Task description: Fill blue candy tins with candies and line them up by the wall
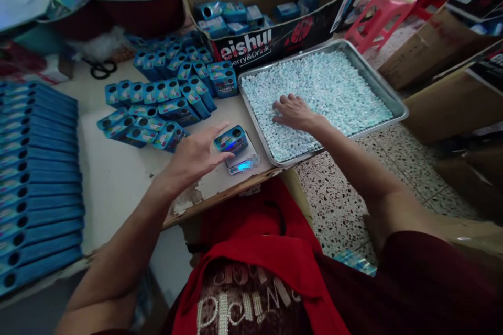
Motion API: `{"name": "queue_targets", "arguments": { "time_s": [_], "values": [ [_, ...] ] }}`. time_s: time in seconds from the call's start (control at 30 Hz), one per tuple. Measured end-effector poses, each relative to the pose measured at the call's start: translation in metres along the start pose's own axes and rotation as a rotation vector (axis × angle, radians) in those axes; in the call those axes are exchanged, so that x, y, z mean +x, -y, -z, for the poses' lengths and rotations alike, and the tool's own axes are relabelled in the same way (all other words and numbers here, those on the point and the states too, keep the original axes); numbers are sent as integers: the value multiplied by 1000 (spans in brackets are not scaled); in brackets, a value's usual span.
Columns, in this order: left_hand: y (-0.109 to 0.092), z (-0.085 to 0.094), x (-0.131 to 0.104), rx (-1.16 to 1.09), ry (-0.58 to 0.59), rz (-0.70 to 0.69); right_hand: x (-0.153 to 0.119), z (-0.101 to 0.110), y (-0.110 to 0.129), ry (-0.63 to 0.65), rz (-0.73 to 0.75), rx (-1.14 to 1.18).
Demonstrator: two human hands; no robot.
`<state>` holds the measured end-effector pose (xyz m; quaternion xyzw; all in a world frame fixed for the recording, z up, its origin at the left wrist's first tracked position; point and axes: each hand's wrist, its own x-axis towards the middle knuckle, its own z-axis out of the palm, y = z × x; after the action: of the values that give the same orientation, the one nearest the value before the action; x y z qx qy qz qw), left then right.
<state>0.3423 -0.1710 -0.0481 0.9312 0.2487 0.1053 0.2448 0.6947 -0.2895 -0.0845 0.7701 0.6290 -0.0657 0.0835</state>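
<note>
A small blue printed box [231, 140] sits on a small digital scale [245, 163] with a lit blue display, near the table's front edge. My left hand [192, 154] is open at the box's left end, thumb and fingers apart on either side without closing on it. Over a metal tray [400, 110] filled with small pale blue and white pellets [326, 94], my right hand [294, 111] rests on the pellets near the left side. Its fingers are bent and apart, with the fingertips partly hidden among the pellets.
Several blue boxes with round holes [149, 93] stand left of the scale. More line up in rows [39, 178] at far left. Behind are a large carton [275, 42] holding blue boxes, black scissors [100, 68] and a dark red basin [141, 15]. A red stool [375, 18] stands beyond.
</note>
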Motion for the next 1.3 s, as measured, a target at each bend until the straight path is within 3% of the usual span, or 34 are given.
{"name": "queue_targets", "arguments": {
  "time_s": [0.13,0.23,0.43,0.6,0.77,0.87,0.97,1.03,1.17,1.3],
  "values": [
    [13,19,-40,55,-141,51,-11,8,-1,20,42,26],
    [20,27,-66,81,-236,57,-20,14,-10,-28,-30,216],
    [18,29,-88,57,-427,22,-35,19,-29,-122,-509,1310],
    [22,22,-86,15,-418,-3,-45,18,-34,-69,-687,1750],
    [26,13,-80,-48,-388,-29,-50,27,-21,-8,-707,1782],
    [28,5,-79,-123,-393,-19,-48,45,-17,51,-769,1967],
    [33,-5,-82,-220,-376,48,-45,57,-17,-63,-807,2149],
    [36,-12,-85,-291,-352,106,-42,54,-15,-78,-870,2156],
    [40,-18,-89,-339,-318,171,-38,30,-7,-4,-835,1932],
    [37,-16,-85,-319,-282,177,-32,25,6,125,-545,1459]
  ]
}}
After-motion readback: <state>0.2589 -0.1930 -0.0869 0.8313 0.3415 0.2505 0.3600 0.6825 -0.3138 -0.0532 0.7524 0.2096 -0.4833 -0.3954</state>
